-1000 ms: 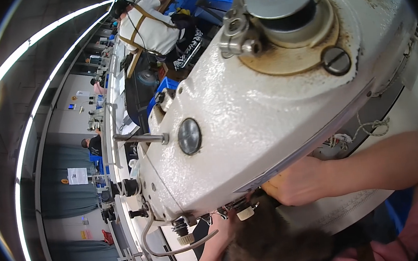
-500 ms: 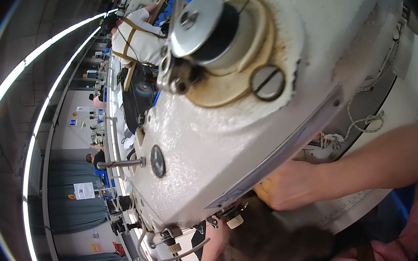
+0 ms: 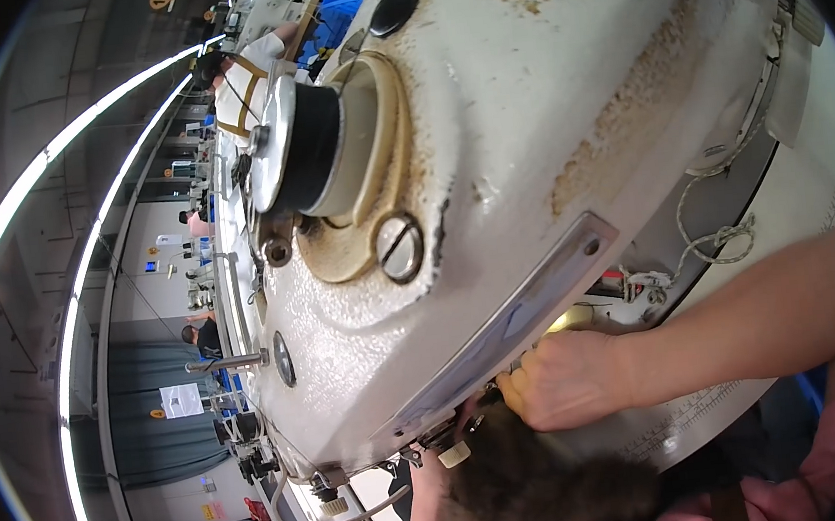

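Note:
A white sewing machine [image 3: 488,153] fills the middle of the view, worn and stained brown in places. Below its head, my right hand [image 3: 565,379] is curled closed beside a dark brown furry piece [image 3: 545,484]. What its fingers pinch, if anything, is hidden. My left hand [image 3: 425,486] is mostly behind the machine head and the furry piece; its fingers do not show. The furry piece lies between my two arms, blurred at its lower part. A small lamp [image 3: 572,318] glows under the machine arm, just beyond my right hand.
A bobbin winder with a dark thread spool [image 3: 311,145] tops the machine. Looped pale cord [image 3: 727,243] lies on the white table [image 3: 724,412], which has ruler marks. Other people [image 3: 245,86] sit along a row of machines at the left; blue bins [image 3: 343,6] stand behind.
The view has shifted, so the machine and its spool sit farther left. More of my right hand and the glowing lamp show. The hand stays closed by the furry piece.

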The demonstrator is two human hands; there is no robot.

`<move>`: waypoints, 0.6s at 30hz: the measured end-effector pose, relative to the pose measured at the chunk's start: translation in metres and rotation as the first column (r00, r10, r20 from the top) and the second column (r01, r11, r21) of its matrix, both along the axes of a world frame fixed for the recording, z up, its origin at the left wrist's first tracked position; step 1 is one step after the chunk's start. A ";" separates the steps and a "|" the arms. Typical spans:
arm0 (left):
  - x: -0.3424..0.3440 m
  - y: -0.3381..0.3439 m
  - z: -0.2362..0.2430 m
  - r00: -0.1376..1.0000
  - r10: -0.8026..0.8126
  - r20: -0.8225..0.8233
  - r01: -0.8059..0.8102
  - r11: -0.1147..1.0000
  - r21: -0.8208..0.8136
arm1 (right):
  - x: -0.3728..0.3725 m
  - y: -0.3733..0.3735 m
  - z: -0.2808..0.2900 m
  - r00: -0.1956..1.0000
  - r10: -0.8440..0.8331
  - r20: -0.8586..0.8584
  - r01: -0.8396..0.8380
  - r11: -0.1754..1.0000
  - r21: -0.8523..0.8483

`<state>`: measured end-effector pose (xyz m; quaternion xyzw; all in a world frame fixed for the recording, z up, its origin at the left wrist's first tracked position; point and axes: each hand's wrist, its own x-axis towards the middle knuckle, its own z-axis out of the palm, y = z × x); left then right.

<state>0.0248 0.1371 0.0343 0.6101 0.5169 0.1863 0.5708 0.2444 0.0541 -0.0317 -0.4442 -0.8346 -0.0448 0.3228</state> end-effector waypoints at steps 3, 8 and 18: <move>0.000 0.003 -0.007 0.999 0.008 0.050 -0.006 0.999 -0.036 | 0.002 -0.001 -0.004 1.000 -0.005 -0.009 0.005 1.000 -0.011; -0.016 0.009 -0.015 0.998 -0.028 -0.051 0.032 0.997 0.068 | 0.000 0.006 0.001 0.999 0.020 -0.043 -0.019 1.000 0.025; 0.012 0.000 -0.005 0.993 -0.096 -0.069 0.110 0.967 0.228 | 0.005 0.002 0.001 0.996 0.064 -0.056 -0.063 0.998 0.020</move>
